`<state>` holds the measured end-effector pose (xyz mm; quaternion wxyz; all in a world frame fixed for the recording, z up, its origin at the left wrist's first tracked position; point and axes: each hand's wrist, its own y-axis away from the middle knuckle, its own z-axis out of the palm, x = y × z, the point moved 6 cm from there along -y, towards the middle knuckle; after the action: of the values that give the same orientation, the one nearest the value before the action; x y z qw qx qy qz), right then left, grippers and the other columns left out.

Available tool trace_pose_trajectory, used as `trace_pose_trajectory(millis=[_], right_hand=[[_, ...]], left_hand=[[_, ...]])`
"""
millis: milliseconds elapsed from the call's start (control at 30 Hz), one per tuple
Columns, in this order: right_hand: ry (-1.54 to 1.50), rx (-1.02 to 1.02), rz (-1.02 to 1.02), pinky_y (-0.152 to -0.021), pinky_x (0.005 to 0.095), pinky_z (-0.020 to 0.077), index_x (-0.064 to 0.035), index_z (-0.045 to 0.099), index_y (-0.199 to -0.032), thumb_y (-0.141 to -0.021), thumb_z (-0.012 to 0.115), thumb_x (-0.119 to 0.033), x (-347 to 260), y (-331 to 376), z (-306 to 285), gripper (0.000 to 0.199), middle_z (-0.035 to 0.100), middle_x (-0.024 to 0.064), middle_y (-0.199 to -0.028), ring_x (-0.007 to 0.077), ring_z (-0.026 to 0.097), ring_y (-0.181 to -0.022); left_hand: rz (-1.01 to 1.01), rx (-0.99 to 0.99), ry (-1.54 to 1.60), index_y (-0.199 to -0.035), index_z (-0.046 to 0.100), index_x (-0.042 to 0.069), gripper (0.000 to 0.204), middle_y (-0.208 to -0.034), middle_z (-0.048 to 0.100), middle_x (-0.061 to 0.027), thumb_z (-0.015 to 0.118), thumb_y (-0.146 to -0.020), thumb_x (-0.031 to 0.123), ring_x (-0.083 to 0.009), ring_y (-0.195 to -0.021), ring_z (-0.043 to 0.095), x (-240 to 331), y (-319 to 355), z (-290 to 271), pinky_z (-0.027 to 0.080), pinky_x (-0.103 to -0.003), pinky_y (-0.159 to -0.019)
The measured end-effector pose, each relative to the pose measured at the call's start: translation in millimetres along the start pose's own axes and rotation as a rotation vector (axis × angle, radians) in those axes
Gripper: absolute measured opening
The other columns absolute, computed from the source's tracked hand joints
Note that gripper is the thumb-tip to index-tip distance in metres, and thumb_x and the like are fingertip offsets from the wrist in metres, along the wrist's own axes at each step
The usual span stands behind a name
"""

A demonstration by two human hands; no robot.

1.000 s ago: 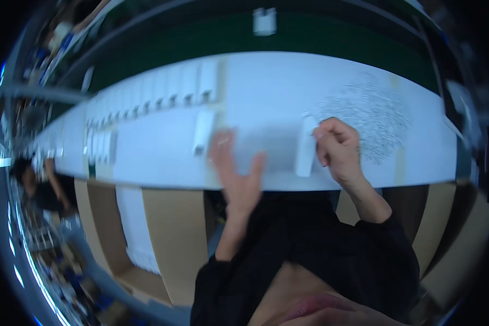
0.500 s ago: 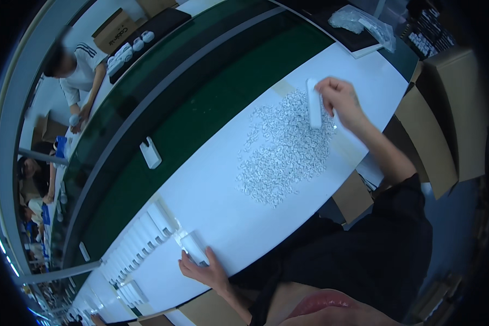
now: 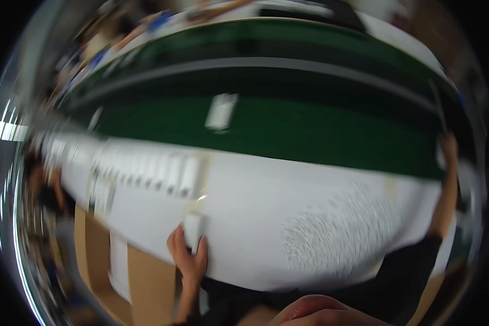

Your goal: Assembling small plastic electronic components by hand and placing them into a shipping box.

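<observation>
My left hand [image 3: 189,252] lies at the near side of the white table with its thumb and fingers around a small white plastic casing [image 3: 193,228]. At the far right my stretched-out right arm ends in my right hand [image 3: 449,145], by the end of the green belt. Motion smears its fingers. A whitish thing [image 3: 441,156] shows beside that hand, but whether it is held cannot be made out. Between the arms, a heap of many small white pieces [image 3: 342,233] is spread on the tabletop.
Several white casings [image 3: 146,168] stand in a row left of my left hand, with a smaller group [image 3: 101,193] nearer. Beyond the table runs a green conveyor belt [image 3: 309,127] bearing one white casing [image 3: 221,112]. Open cardboard boxes [image 3: 152,285] stand below the near edge. Blurred people are at left.
The view has swung round to the left. My right hand has left the heap, where it held a long white casing, and reaches far right. My left hand stays around its casing.
</observation>
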<state>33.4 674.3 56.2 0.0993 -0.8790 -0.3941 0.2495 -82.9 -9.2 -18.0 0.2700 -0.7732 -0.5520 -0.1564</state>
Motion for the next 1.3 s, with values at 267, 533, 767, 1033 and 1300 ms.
trace_pose_trajectory(millis=[267, 533, 767, 1033, 1300], right_hand=[[-0.079, -0.231, -0.397, -0.078, 0.0355, 0.0506, -0.0042, 0.062, -0.123, -0.1, 0.056, -0.034, -394, 112, -79, 0.038, 0.067, 0.0133, -0.105, 0.0253, 0.064, -0.088], [0.217, -0.224, -0.176, -0.091, 0.0323, 0.0509, -0.0055, 0.062, -0.131, -0.106, 0.047, -0.035, 126, 15, -4, 0.041, 0.068, 0.0121, -0.119, 0.0253, 0.066, -0.104], [-0.361, -0.496, -0.266, -0.06, 0.0239, 0.0424, -0.0006, 0.068, -0.114, -0.097, 0.062, -0.022, -153, 187, 15, 0.028, 0.068, 0.0053, -0.091, 0.0128, 0.054, -0.068], [-0.175, -0.468, -0.639, -0.075, 0.0295, 0.05, -0.0009, 0.07, -0.101, -0.087, 0.068, -0.004, -247, 256, 31, 0.014, 0.065, 0.0065, -0.092, 0.0209, 0.059, -0.083], [-0.083, -0.513, -0.73, -0.08, 0.0296, 0.051, -0.0031, 0.067, -0.095, -0.088, 0.067, -0.004, -261, 259, 49, 0.007, 0.062, 0.0058, -0.094, 0.0215, 0.058, -0.091]], left_hand=[[-0.053, 0.092, 0.077, -0.128, 0.059, -0.001, 0.055, -0.121, 0.059, -0.0167, 0.078, -0.08, 0.017, -0.0294, -0.104, 0.059, -19, 18, -23, 0.051, -0.035, -0.087], [0.148, 0.474, 0.366, -0.158, 0.022, 0.007, 0.094, -0.104, 0.065, -0.0137, 0.076, -0.082, 0.019, -0.0201, -0.085, 0.062, 83, -85, -193, 0.05, -0.028, -0.074], [-0.146, -0.123, 0.827, -0.146, 0.04, 0.001, 0.059, -0.114, 0.064, -0.0176, 0.058, -0.096, 0.028, -0.0235, -0.096, 0.061, 42, -17, -71, 0.049, -0.032, -0.081], [-0.935, -0.669, 2.079, -0.14, 0.046, -0.004, 0.052, -0.119, 0.063, -0.0198, 0.049, -0.102, 0.031, -0.0243, -0.095, 0.061, 52, 61, 33, 0.05, -0.035, -0.082], [-0.842, -0.563, 2.122, -0.143, 0.042, -0.004, 0.054, -0.121, 0.062, -0.0195, 0.047, -0.102, 0.032, -0.0244, -0.096, 0.061, 32, 53, 3, 0.051, -0.035, -0.083]])
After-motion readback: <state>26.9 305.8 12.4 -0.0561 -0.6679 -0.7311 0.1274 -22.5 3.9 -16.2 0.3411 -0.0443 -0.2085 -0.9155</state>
